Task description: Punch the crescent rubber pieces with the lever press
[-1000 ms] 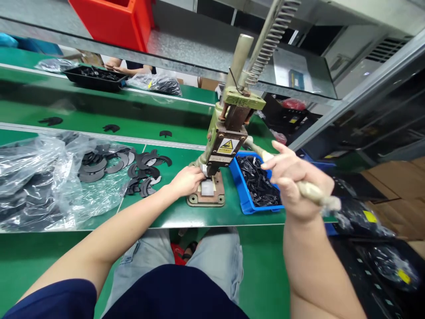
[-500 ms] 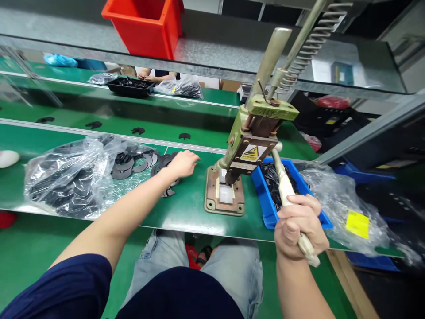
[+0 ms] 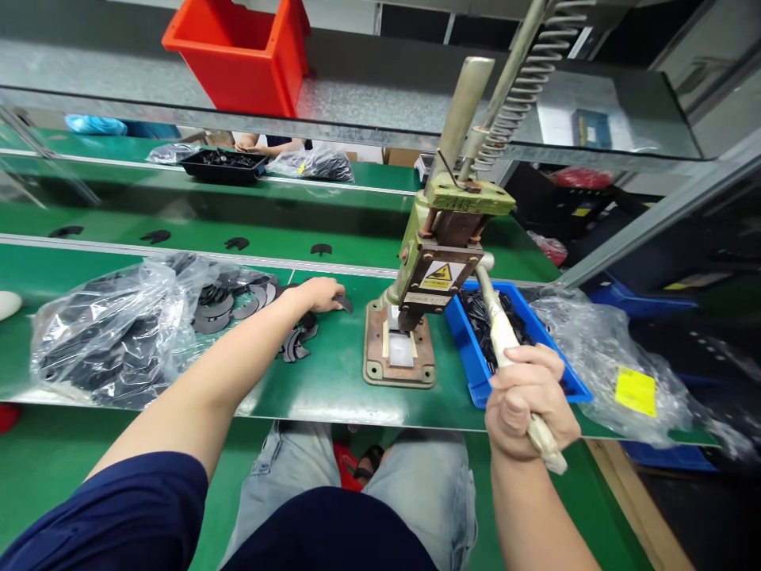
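Observation:
My left hand (image 3: 321, 294) is closed on a dark curved plate (image 3: 343, 302), whose end sticks out past the fingers above the green bench. Below and left of that hand, several loose curved plates (image 3: 296, 346) lie in a pile. My right hand (image 3: 531, 400) is wrapped round the pale, tape-covered lever (image 3: 504, 337) of a hand press (image 3: 438, 262). The press stands between my hands on a bolted brown base (image 3: 372, 349). On its base, below the ram, sits a whitish block (image 3: 401, 350). My left fingertips are partly hidden.
A clear bag of dark plates (image 3: 112, 333) lies at left. A blue bin (image 3: 476, 373) of black parts stands right of the press, beside a plastic bag (image 3: 594, 349). Several plates, one (image 3: 321, 249), lie beyond the bench. A red bin (image 3: 238, 59) sits on the overhead shelf. A co-worker's hands show behind.
My left hand has moved slightly left, and a dark curved plate now shows in its fingers. My right hand keeps its hold on the lever. The whole view has shifted a little.

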Demonstrator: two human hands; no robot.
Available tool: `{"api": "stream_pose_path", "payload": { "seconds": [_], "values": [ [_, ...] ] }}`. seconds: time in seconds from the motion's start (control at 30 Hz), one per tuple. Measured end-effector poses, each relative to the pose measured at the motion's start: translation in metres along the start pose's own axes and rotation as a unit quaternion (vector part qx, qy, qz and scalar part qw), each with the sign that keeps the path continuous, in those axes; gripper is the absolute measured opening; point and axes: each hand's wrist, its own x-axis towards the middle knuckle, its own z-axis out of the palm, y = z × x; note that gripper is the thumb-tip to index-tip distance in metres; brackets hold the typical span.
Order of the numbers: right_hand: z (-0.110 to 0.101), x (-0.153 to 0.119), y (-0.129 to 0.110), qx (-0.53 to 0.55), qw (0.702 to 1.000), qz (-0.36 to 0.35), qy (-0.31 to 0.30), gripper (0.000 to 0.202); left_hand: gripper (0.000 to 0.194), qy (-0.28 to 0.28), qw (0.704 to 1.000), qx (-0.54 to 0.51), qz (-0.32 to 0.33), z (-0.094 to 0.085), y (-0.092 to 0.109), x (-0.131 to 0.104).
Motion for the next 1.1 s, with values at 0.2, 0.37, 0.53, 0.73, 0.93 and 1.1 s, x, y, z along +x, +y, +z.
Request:
{"api": "stream_pose_path", "payload": {
  "seconds": [0.2,0.37,0.53,0.73,0.93,1.1],
  "values": [
    [0.001,-0.001,-0.002,0.004,1.000,0.004,-0.001,0.043,0.039,0.067,0.956,-0.285,-0.004,0.004,0.051,-0.029],
    [0.001,-0.002,-0.003,0.010,1.000,0.013,0.004,0.042,0.037,0.009,0.815,-0.579,-0.035,0.017,0.113,-0.050],
    [-0.003,-0.002,-0.005,0.010,0.999,0.022,-0.026,0.040,0.033,-0.021,0.787,-0.613,-0.061,0.019,0.147,-0.046],
    [-0.005,-0.003,-0.005,0.018,0.999,0.021,-0.033,0.036,0.028,-0.041,0.801,-0.589,-0.099,0.018,0.156,-0.034],
    [-0.003,-0.002,-0.007,0.013,0.999,0.025,-0.028,0.036,0.028,-0.058,0.811,-0.565,-0.143,0.016,0.160,-0.025],
    [0.000,-0.004,-0.005,0.004,1.000,0.019,-0.006,0.039,0.022,-0.067,0.814,-0.556,-0.153,0.017,0.162,-0.019]
  ]
}}
